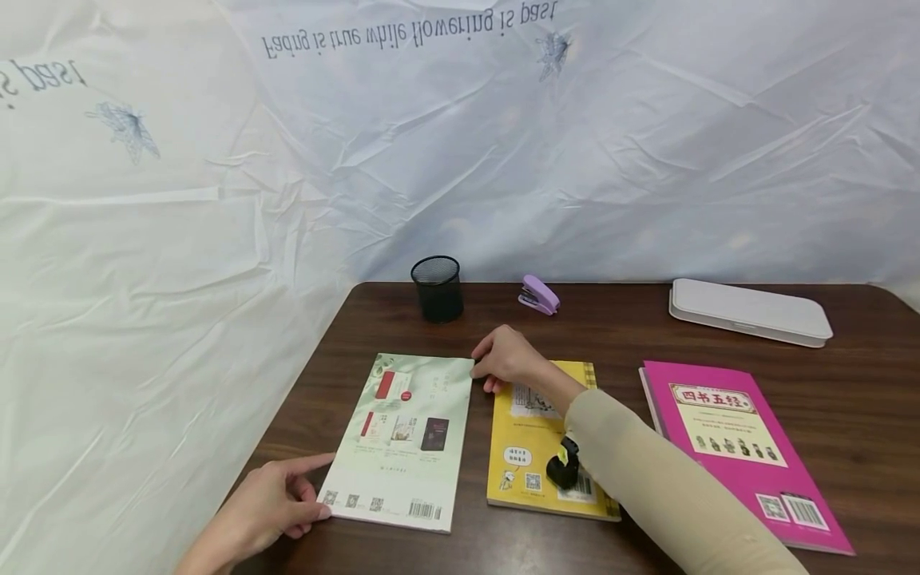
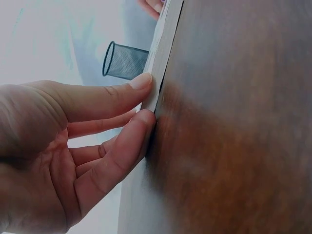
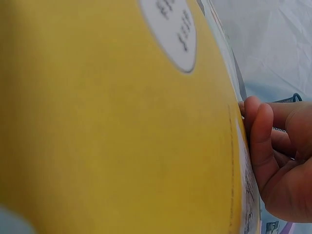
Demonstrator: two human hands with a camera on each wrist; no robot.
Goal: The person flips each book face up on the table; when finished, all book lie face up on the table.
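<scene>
Green book [image 1: 402, 442] flat on table [image 1: 848, 399], 9 o'clock of yellow book [image 1: 528, 447]. Left hand [image 1: 269, 503] pinches its 7 o'clock corner; right hand [image 1: 506, 357] fingers curled on its 1 o'clock corner.

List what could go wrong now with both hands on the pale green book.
1. The pale green paperback book lies close to the left edge of the dark wooden table; a push from the right hand could slide it off.
2. The left hand only pinches the near corner, so that grip may slip or bend the cover.
3. The right sleeve lies across the yellow paperback book and might drag it askew.
</scene>
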